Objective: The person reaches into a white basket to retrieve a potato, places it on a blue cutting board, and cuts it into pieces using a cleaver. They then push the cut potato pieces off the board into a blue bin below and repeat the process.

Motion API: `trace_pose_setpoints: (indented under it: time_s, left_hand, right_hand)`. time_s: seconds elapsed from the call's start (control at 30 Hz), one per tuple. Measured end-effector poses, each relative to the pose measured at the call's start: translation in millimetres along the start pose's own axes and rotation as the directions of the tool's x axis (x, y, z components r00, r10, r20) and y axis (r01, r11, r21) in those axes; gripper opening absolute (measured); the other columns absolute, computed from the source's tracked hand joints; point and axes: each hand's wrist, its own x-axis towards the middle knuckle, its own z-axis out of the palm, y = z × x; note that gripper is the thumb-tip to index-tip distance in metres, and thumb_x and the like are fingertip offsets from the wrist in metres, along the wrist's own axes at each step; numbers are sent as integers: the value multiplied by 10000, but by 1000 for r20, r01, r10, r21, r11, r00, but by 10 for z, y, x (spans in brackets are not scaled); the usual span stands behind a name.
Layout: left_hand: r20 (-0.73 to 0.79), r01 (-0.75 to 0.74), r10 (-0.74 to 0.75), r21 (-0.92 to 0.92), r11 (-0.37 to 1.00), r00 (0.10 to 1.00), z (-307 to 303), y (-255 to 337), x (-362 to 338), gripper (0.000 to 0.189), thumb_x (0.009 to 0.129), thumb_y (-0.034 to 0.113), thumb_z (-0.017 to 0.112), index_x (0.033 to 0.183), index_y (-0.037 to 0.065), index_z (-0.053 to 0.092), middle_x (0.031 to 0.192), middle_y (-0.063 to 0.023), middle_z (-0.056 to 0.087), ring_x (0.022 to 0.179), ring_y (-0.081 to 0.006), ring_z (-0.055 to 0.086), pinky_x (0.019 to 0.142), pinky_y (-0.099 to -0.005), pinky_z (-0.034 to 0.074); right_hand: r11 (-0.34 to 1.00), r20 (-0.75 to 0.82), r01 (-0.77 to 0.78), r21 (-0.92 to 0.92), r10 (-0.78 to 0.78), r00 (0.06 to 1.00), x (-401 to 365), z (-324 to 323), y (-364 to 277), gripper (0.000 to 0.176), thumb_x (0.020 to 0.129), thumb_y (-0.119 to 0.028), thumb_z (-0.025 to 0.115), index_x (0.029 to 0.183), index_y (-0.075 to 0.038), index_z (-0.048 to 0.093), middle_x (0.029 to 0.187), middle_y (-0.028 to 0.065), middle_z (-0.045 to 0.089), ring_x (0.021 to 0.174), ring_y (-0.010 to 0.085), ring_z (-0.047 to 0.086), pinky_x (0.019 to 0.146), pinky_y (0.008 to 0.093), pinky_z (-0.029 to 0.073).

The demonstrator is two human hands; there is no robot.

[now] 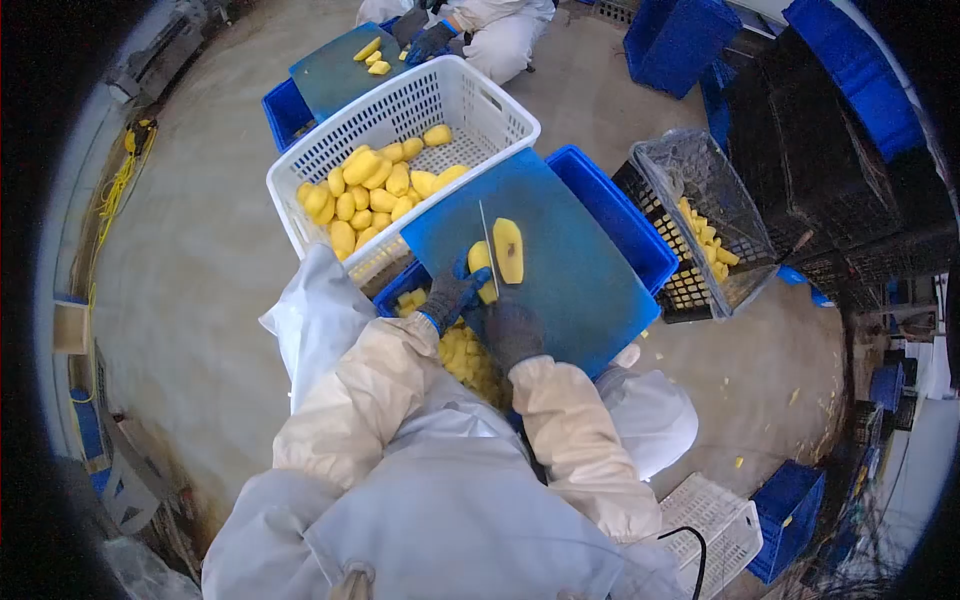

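Left hand [452,293] holds a potato piece [479,257] with bent fingers on the blue board [575,260]; right hand [515,330] grips a knife [488,235], its blade between that piece and a cut half [508,268] showing a dark spot. Potatoes [370,185] partly fill the white crate [400,112] beside the board.

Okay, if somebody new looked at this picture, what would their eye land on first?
Probably the bright yellow potatoes heaped in the white crate, beyond the board. Next, the knife in the right hand over the board's left part, with the left hand holding a piece left of the blade. Just right of the blade, a cut potato shows a dark spot.
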Motion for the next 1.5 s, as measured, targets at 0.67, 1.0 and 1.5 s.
trace_pose_setpoints:
  time_s: [0.67, 1.0, 1.5]
  left_hand:
    - [-240, -34, 96, 253, 967, 966, 91, 34, -223, 581, 735, 266, 677, 1205, 22, 439, 1114, -234, 542, 1039, -364, 527, 863, -415, 419]
    - [-162, 50, -100, -290, 956, 982, -109, -372, -267, 486, 712, 185, 630, 1164, 37, 526, 980, -170, 621, 855, -278, 606, 751, -355, 479]
    - [-229, 16, -38, -98, 995, 973, -172, -234, -332, 431, 712, 146, 585, 1134, 64, 550, 916, -188, 630, 822, -327, 609, 723, -384, 481]
  right_hand:
    - [962, -299, 266, -63, -272, 915, -559, 533, 355, 271, 846, -253, 496, 1039, -76, 566, 809, 158, 616, 710, 360, 614, 591, 464, 479]
    - [950, -294, -26, 311, 123, 948, -619, 568, 321, 357, 850, -389, 514, 845, -46, 612, 708, 195, 613, 636, 370, 593, 582, 475, 449]
    - [965, -417, 184, 188, -91, 904, -577, 570, 88, 292, 878, -329, 480, 867, -56, 582, 691, 213, 585, 640, 384, 577, 593, 489, 449]
